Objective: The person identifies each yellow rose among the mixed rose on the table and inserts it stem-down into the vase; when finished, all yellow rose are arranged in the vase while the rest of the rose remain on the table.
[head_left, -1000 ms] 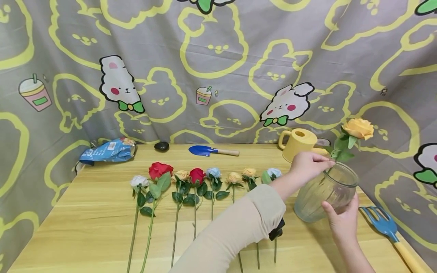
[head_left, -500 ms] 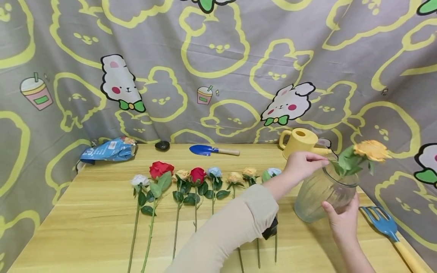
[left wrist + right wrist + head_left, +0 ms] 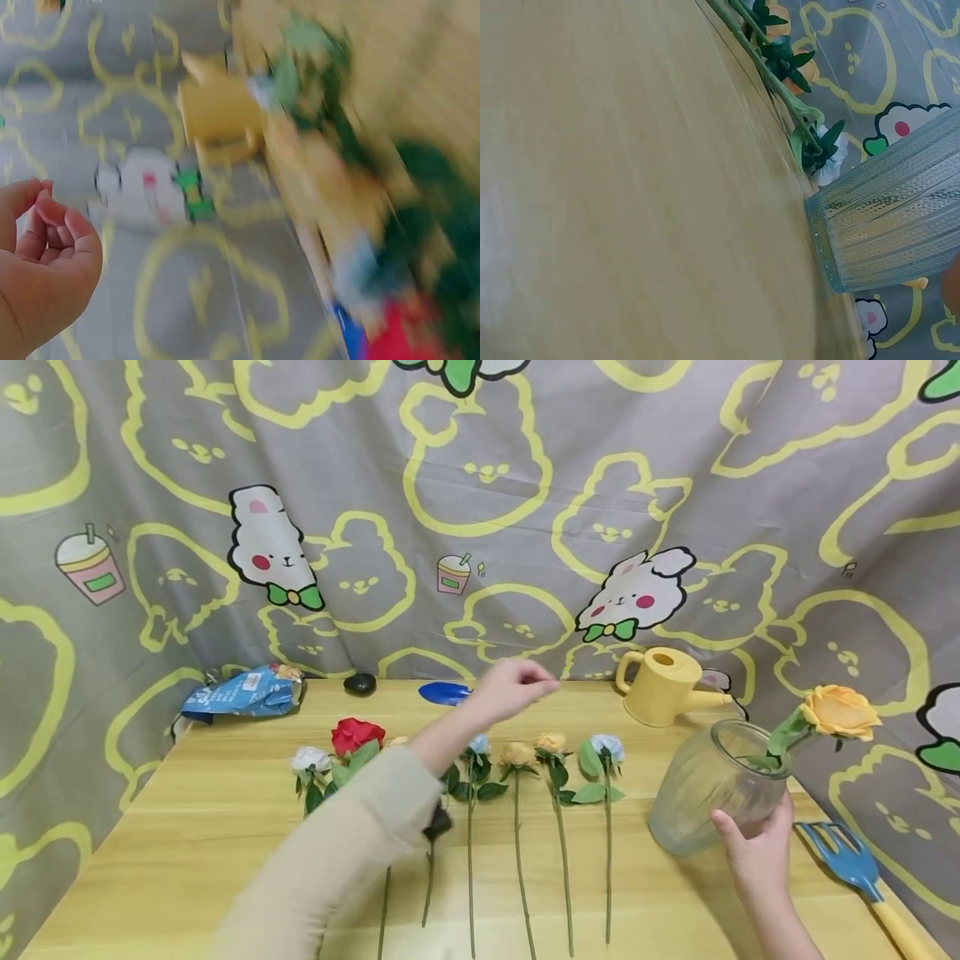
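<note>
My right hand (image 3: 759,853) grips a clear ribbed glass vase (image 3: 693,797) low on its side, thumb in front and fingers behind. The vase leans to the right; its ribbed wall fills the right of the right wrist view. One yellow-orange rose (image 3: 840,712) stands in it, its bloom slanting out past the right rim. With nothing in it, my left hand (image 3: 506,695) is over the back of the table, fingers curled and thumb tip meeting a fingertip in the left wrist view. Below it lies a row of stemmed roses, including a blue rose (image 3: 606,747) and a white rose (image 3: 311,759).
At the back are a yellow watering can (image 3: 660,687), a blue trowel (image 3: 444,693) with its handle hidden by my left hand, a black rounded object (image 3: 360,684) and a blue bag (image 3: 247,693). A blue hand fork (image 3: 843,856) lies at the right edge. Patterned curtain surrounds the table.
The yellow-orange rose has sunk lower into the vase and tipped right. My left hand has let go of it and moved left. My right hand keeps its grip on the vase.
</note>
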The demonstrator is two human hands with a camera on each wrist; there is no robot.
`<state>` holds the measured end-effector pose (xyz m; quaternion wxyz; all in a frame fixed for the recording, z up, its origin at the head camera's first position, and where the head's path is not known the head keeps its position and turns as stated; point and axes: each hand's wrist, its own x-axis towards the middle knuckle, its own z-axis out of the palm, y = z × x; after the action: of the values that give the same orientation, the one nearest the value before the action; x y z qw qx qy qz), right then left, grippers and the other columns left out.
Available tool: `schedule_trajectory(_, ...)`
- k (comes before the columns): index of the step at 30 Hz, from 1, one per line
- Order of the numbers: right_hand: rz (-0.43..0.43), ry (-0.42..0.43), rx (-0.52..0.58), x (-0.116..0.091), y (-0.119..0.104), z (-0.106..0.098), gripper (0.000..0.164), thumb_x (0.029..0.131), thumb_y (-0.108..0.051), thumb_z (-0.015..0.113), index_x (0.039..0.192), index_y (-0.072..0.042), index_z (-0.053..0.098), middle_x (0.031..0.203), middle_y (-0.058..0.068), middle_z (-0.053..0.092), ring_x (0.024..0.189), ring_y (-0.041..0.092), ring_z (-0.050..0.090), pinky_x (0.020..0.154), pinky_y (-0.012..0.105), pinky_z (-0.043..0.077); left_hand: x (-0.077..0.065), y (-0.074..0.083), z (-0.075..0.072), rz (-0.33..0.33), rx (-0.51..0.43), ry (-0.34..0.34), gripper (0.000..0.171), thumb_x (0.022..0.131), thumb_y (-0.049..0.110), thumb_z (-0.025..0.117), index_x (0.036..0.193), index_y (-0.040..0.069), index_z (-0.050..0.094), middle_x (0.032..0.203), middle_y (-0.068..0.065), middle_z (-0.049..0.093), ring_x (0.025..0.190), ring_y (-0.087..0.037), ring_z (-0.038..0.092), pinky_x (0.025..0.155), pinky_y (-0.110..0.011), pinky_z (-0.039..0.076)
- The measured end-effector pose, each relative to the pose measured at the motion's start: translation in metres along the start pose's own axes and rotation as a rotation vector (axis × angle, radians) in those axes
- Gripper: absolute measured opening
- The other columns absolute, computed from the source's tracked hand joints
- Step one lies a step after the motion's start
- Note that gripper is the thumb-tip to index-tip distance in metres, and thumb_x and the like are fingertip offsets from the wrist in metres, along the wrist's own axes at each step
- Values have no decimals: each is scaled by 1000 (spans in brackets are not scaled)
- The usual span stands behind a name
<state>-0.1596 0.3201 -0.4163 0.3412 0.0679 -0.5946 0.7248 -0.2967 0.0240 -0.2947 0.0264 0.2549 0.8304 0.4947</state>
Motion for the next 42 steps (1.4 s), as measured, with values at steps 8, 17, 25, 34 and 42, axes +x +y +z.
schedule_trajectory(8,5,16,-44,-8,-3,-5,73,72,17,64,134,-6,32,122,11,39,111,17,42,88,17,38,-68,-71,-78,-119,55,19,14,89,16,57,91,4,64,76,-7,62,71,-21,57,60,-28,48)
schedule_trajectory(17,7,18,-4,-8,-5,-6,78,72,15,66,137,-7,28,125,12,35,113,17,39,90,17,37,-131,-120,-89,-379,168,-173,9,84,1,56,80,0,64,71,-7,62,57,-14,50,51,-25,41)
schedule_trajectory(25,37,17,-32,-2,-5,-3,79,72,13,67,137,-10,29,127,11,36,115,18,39,89,17,38,-152,-132,-64,-490,211,-160,15,80,10,66,66,4,62,60,-2,60,52,-10,48,47,-23,39)
schedule_trajectory(34,16,25,-33,1,-1,-1,76,71,14,67,135,-8,31,124,11,39,112,18,40,89,17,37,-152,-141,-51,-606,234,-75,30,76,24,72,56,8,57,52,-2,60,47,-11,55,45,-25,45)
schedule_trajectory(42,11,10,-20,-1,0,0,75,72,13,66,135,-8,32,123,12,40,112,18,41,90,18,37,-151,-148,-47,-702,108,1,29,74,19,74,56,9,53,55,-4,61,50,-12,60,47,-25,49)
